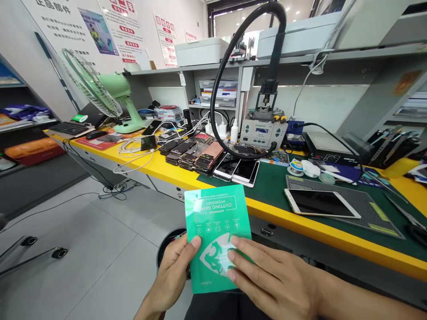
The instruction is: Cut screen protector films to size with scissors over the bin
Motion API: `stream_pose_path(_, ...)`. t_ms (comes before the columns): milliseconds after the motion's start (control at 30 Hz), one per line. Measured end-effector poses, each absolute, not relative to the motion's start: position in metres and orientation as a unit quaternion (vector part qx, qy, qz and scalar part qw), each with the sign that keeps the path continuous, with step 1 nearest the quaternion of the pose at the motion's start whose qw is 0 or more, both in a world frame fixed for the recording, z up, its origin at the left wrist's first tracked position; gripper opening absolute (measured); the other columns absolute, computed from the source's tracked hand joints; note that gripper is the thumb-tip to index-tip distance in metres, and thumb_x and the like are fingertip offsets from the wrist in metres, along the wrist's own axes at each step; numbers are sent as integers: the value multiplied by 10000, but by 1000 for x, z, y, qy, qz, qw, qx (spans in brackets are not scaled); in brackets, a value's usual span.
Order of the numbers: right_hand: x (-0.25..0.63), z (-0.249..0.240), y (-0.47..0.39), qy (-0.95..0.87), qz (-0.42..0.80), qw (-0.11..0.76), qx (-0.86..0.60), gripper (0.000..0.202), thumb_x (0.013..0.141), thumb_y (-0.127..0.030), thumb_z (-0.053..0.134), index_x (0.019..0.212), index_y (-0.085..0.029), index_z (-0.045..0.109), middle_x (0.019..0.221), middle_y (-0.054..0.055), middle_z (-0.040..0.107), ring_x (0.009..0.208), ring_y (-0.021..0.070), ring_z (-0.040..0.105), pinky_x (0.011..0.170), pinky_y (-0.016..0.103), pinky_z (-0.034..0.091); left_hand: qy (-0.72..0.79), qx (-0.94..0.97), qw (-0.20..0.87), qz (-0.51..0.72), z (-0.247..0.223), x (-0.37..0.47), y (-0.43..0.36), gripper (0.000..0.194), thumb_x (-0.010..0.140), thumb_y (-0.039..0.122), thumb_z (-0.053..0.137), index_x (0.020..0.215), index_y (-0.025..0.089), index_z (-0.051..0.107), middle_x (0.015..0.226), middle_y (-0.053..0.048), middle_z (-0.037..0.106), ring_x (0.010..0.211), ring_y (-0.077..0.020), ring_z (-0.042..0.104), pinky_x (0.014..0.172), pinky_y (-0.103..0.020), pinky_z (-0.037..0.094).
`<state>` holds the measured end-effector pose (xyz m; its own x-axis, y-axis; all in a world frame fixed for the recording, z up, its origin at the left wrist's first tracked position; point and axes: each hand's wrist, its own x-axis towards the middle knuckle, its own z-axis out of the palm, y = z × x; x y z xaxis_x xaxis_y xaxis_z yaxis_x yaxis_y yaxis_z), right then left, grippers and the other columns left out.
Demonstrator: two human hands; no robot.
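Note:
A flat green packet of hydrogel cutting skin is held above my lap, its print upside down to me. My left hand grips its left edge, thumb on the front and fingers behind. My right hand lies across the packet's lower right front with the fingers stretched out, fingertips touching the white emblem; its thumb is hidden. Beyond the packet, a white tablet-like device rests on the bench to the right, and white phones lie by the bench's front edge.
The yellow-edged bench carries stacks of phone parts, a rework station with a looping black hose, white cables and scissors. A green fan stands at left. Beneath the packet is a dark bin.

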<state>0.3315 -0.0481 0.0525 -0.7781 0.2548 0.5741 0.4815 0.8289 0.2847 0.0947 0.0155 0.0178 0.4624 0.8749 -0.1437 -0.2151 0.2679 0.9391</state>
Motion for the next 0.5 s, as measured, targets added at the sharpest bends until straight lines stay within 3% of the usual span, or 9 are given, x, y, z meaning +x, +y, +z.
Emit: stream_pose_path(500,332,44,-49,-906,-221,286,-222,288,932,-111,514,1078,-32,748,1145,192,747,1203,374,644,1021,549,553,357,484,698,389,17,95,15,350,886,473,668,919,135,753,735,-61,666,652,-189,569,617,-295,503)
